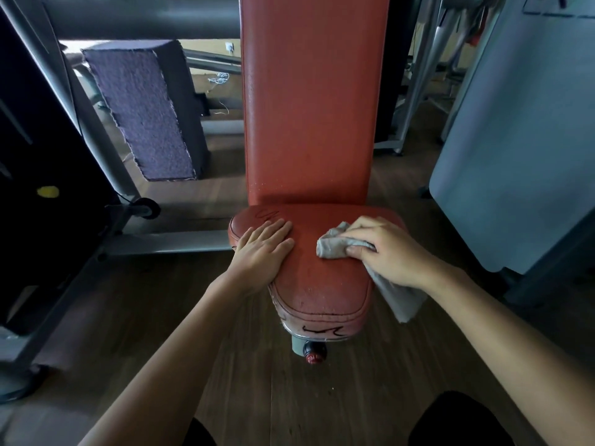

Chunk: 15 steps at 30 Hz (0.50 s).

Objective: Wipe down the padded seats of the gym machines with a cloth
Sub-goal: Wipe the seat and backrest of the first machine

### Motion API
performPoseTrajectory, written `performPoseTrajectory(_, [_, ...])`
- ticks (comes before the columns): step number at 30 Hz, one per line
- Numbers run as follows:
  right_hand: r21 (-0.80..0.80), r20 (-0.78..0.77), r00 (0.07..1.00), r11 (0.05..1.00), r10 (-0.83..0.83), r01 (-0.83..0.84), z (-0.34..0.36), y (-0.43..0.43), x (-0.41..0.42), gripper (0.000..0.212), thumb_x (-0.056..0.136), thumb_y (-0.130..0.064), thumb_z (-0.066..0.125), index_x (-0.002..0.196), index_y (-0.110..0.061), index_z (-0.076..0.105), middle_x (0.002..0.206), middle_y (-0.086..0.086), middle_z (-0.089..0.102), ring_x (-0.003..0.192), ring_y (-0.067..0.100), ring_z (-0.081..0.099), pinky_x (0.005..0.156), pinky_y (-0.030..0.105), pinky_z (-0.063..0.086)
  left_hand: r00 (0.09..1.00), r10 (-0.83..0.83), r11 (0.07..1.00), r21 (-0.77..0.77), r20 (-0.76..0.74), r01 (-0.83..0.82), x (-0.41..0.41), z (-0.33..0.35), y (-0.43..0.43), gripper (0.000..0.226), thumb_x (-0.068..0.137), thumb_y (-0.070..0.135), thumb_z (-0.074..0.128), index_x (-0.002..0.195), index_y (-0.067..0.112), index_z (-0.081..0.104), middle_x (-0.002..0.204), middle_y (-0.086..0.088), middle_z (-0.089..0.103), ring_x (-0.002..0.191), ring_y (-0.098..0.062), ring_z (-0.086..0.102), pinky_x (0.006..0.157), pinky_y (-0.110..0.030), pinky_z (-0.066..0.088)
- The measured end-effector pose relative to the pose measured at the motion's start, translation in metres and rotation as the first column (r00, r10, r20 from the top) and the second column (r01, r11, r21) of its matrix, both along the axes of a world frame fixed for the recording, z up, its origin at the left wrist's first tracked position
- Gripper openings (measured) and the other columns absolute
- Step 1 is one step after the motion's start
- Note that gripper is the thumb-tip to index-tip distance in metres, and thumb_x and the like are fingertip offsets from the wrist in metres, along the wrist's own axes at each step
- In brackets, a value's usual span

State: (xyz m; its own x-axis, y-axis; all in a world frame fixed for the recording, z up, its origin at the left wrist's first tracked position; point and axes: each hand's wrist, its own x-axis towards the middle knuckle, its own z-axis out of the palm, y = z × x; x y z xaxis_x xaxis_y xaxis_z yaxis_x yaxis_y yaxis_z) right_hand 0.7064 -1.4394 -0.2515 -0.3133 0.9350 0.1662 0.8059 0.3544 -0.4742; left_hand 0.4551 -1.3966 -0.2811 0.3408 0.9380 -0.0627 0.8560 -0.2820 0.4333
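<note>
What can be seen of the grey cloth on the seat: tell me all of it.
The cloth is light grey, soft, thin-looking fabric, crumpled rather than folded. Its bunched end lies on the right half of the red padded seat, where the right hand holds it, thumb and fingers curled round it. The rest runs under the wrist and hangs down over the seat's right edge.

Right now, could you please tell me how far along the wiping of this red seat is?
Done: no wiped patch shows plainly, so I cannot call any part finished. In hand: the right hand grips the grey cloth on the red seat pad, while the left hand lies flat on its left side. Left: the pad's front, the spot under the left hand, and perhaps the tall backrest.
</note>
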Motion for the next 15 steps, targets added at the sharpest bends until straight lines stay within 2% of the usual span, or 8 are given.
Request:
performPoseTrajectory(5, [0.007, -0.026, 0.999, 0.999, -0.043, 0.043, 0.002, -0.024, -0.007, 0.035, 0.095, -0.022, 0.068, 0.130, -0.023, 0.067, 0.111, -0.015, 0.059, 0.115, 0.012, 0.053, 0.102, 0.030, 0.041, 1.000, 0.002, 1.000, 0.000, -0.005, -0.002, 0.001, 0.001, -0.001, 0.051, 0.109, 0.043, 0.021, 0.159, 0.034, 0.022, 0.168, 0.010, 0.013, 0.155, -0.010, 0.004, 0.123, -0.034, -0.004])
performPoseTrajectory(8, [0.051, -0.054, 0.994, 0.994, -0.098, 0.101, 0.003, -0.031, -0.014, 0.033, 0.094, -0.028, 0.069, 0.127, -0.022, 0.069, 0.111, -0.012, 0.060, 0.113, 0.016, 0.057, 0.098, 0.035, 0.047, 1.000, 0.008, 1.000, 0.013, 0.004, -0.009, 0.001, 0.000, 0.000, 0.050, 0.109, 0.043, 0.023, 0.158, 0.034, 0.024, 0.168, 0.009, 0.015, 0.155, -0.011, 0.005, 0.124, -0.035, -0.003])
performPoseTrajectory(11, [0.086, -0.120, 0.977, 0.978, -0.178, 0.189, 0.000, -0.042, -0.024, 0.035, 0.090, -0.042, 0.071, 0.119, -0.024, 0.073, 0.108, -0.009, 0.062, 0.108, 0.014, 0.060, 0.091, 0.034, 0.051, 1.000, 0.005, 1.000, 0.023, 0.006, -0.005, 0.001, -0.001, 0.000, 0.050, 0.109, 0.043, 0.023, 0.158, 0.034, 0.025, 0.168, 0.008, 0.016, 0.155, -0.012, 0.007, 0.123, -0.035, -0.002])
performPoseTrajectory(15, [0.189, -0.234, 0.934, 0.929, -0.271, 0.317, -0.011, -0.077, -0.039, 0.034, 0.086, -0.038, 0.077, 0.114, -0.020, 0.074, 0.103, -0.006, 0.063, 0.101, 0.015, 0.062, 0.086, 0.037, 0.055, 1.000, 0.003, 0.999, 0.042, 0.023, -0.004, 0.002, -0.003, 0.000, 0.048, 0.109, 0.042, 0.025, 0.157, 0.035, 0.029, 0.167, 0.008, 0.018, 0.155, -0.013, 0.009, 0.123, -0.034, -0.001])
